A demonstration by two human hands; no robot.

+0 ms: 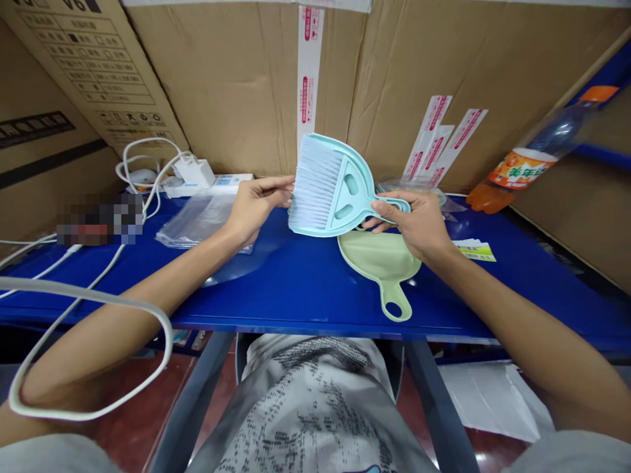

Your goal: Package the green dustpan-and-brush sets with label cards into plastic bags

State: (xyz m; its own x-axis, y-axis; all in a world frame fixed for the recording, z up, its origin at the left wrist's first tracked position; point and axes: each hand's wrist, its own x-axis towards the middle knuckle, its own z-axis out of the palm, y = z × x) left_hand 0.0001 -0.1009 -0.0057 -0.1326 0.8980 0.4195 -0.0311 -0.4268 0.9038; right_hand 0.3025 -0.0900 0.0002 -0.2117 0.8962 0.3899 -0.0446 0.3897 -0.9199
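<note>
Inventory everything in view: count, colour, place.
Table: 1, blue, centre
Brush: 1, light blue, above table
Dustpan: 1, pale green, on table
Bottle: 1, orange, right rear
Plastic bags: 2+, clear, left, rear
Charger: 1, white, rear left
Cables: several, white, left
Cardboard: several, brown, behind
Tape strips: 4, white-red, on cardboard
Cards: unclear, white-green, right
Sheet: 1, white, lower right
Floor: 1, reddish, below
Shirt: 1, grey, bottom
Left hand: 1, bare, by brush
Right hand: 1, bare, gripping brush

The glossy blue counter (pixel 296 289) is evenly lit; glare is caught on the flat, clear plastic bag (pixel 197 220). The orange-capped clear bottle (pixel 522 168) is stretched by edge distortion; a left-hand patch (pixel 98 220) is pixelated.
</note>
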